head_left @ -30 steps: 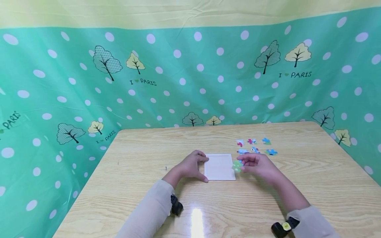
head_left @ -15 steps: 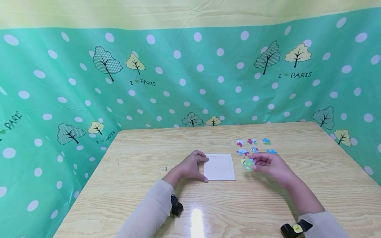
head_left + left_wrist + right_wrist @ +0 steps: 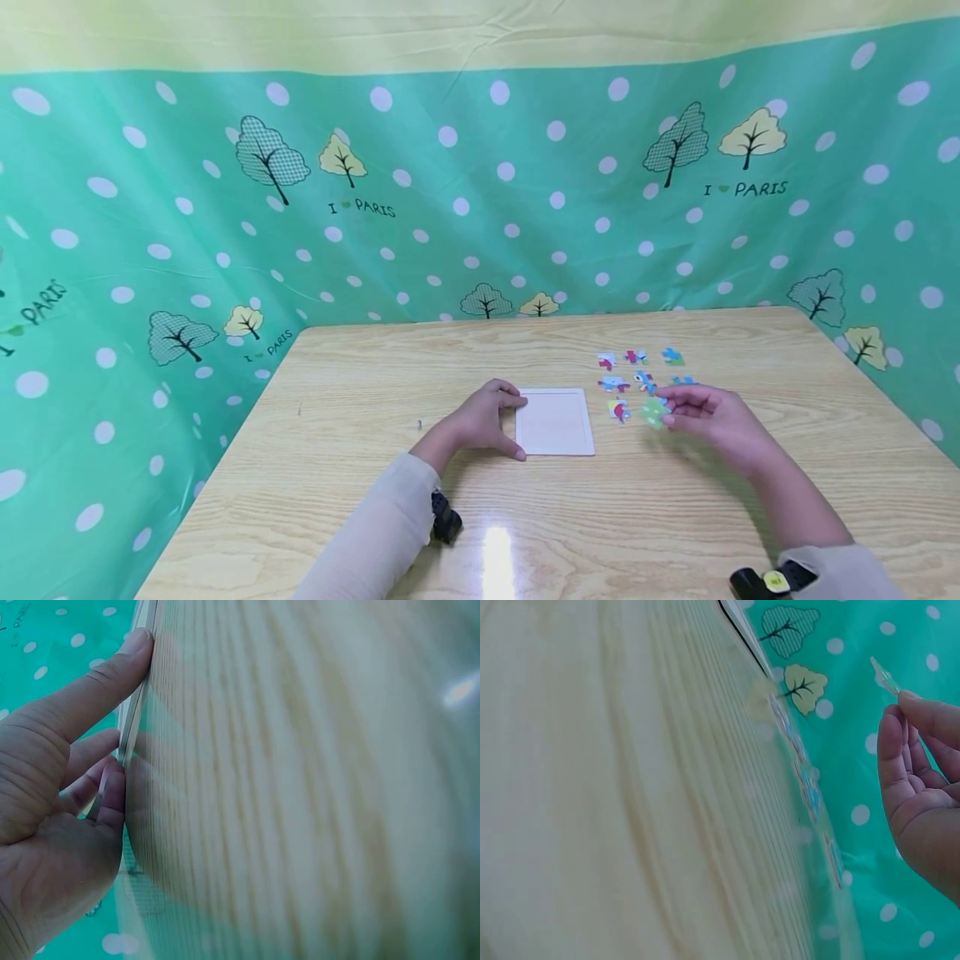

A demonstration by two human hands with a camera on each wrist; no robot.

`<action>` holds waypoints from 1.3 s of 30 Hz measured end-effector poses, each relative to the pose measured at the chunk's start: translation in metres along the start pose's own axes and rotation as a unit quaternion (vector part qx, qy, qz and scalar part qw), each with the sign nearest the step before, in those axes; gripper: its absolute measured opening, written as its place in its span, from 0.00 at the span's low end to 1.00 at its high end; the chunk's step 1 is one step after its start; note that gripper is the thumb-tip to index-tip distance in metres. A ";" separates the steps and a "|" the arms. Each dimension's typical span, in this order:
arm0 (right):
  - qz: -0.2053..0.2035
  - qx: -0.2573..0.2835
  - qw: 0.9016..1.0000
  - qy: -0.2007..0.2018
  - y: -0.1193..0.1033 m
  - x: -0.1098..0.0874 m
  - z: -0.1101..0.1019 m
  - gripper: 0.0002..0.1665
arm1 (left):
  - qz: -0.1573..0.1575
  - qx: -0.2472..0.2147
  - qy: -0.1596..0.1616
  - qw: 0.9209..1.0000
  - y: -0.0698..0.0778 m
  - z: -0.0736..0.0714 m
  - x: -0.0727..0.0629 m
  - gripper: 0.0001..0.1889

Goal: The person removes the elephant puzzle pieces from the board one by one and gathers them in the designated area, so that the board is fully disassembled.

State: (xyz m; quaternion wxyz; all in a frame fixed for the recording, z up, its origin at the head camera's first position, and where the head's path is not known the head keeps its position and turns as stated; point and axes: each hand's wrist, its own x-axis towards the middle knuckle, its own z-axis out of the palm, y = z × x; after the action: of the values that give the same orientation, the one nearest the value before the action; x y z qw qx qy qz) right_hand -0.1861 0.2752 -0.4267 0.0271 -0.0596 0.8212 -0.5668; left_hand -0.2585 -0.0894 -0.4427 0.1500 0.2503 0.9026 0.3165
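My left hand (image 3: 483, 418) holds the left side of a flat white square puzzle tray (image 3: 555, 422), thumb at its near corner and fingers at the far one. In the left wrist view the thumb (image 3: 112, 682) lies along the tray's thin edge. A green jigsaw piece (image 3: 654, 412) with pale spots is pinched between the thumb and fingers of my right hand (image 3: 712, 421). In the right wrist view that piece stands tilted, clear of the table. Just left of it lies a yellow and red jigsaw piece (image 3: 618, 411).
Several loose jigsaw pieces lie behind my right hand, among them a blue and green one (image 3: 672, 357) and a white and red one (image 3: 607, 361). A tiny object (image 3: 419, 425) lies left of my left hand. A green dotted curtain (image 3: 420, 208) hangs behind the wooden table (image 3: 360, 367).
My right hand has moved right with the green piece, away from the tray's right edge. The yellow and red piece has come into plain view. My left hand stays on the tray.
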 end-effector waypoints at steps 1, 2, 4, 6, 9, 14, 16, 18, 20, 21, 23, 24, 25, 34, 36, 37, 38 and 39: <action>-0.003 -0.001 1.000 0.000 0.001 -0.001 -0.001 0.28 | 0.001 0.001 0.000 1.000 0.000 0.000 0.000 0.48; -0.003 -0.002 1.000 0.002 0.001 -0.001 -0.003 0.28 | 0.001 0.000 0.000 1.000 0.000 0.000 0.000 0.48; -0.003 -0.007 1.000 0.004 0.002 -0.002 -0.006 0.28 | 0.001 0.000 -0.001 1.000 0.000 0.000 0.000 0.48; 0.000 -0.012 1.000 0.010 0.004 -0.003 -0.009 0.28 | 0.001 -0.001 -0.001 1.000 0.000 0.000 0.000 0.48; 0.003 -0.011 1.000 0.015 0.006 -0.005 -0.015 0.30 | 0.000 -0.003 -0.001 1.000 -0.001 0.000 0.000 0.47; 0.008 -0.001 1.000 0.022 0.012 -0.008 -0.023 0.30 | -0.001 -0.008 -0.001 1.000 -0.001 0.000 0.000 0.47; 0.005 0.004 1.000 0.025 0.015 -0.009 -0.026 0.29 | -0.001 -0.009 0.000 1.000 -0.001 0.000 0.000 0.47; 0.003 0.012 1.000 0.028 0.017 -0.010 -0.029 0.27 | -0.002 -0.009 0.000 1.000 0.000 0.000 0.000 0.47; 0.001 0.017 0.999 0.030 0.019 -0.011 -0.031 0.25 | -0.002 -0.009 0.000 1.000 0.000 0.000 0.000 0.47; 0.001 0.018 0.999 0.031 0.020 -0.011 -0.033 0.24 | -0.002 -0.009 0.000 1.000 0.000 0.000 0.000 0.47; 0.004 0.018 0.999 0.034 0.022 -0.012 -0.035 0.22 | -0.003 -0.008 0.000 1.000 -0.001 0.000 0.000 0.47; 0.005 0.016 0.999 0.035 0.023 -0.012 -0.037 0.22 | -0.003 -0.007 0.000 1.000 -0.001 0.001 0.000 0.47; 0.006 0.014 0.999 0.035 0.024 -0.012 -0.038 0.22 | -0.004 -0.007 0.000 1.000 -0.001 0.001 0.000 0.47; 0.039 -0.024 0.999 0.022 0.033 -0.011 -0.049 0.28 | -0.003 -0.004 0.001 1.000 -0.001 0.001 0.001 0.47; 0.048 -0.038 0.998 0.019 0.035 -0.009 -0.051 0.28 | -0.003 -0.004 0.001 1.000 -0.002 0.001 0.001 0.47; 0.052 -0.049 0.997 0.018 0.036 -0.009 -0.051 0.28 | -0.003 -0.003 0.001 1.000 -0.002 0.001 0.001 0.47; 0.055 -0.060 0.997 0.017 0.037 -0.007 -0.052 0.28 | -0.002 -0.003 0.001 1.000 -0.002 0.001 0.001 0.47; 0.058 -0.069 0.996 0.015 0.038 -0.006 -0.053 0.28 | -0.001 -0.003 0.001 1.000 -0.002 0.001 0.001 0.47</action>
State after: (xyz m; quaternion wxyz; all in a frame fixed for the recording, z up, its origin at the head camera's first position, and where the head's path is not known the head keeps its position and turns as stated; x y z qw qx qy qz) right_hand -0.1883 0.3381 -0.4436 0.0439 -0.0051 0.8610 -0.5067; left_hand -0.2593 -0.0898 -0.4451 0.1502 0.2483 0.9023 0.3188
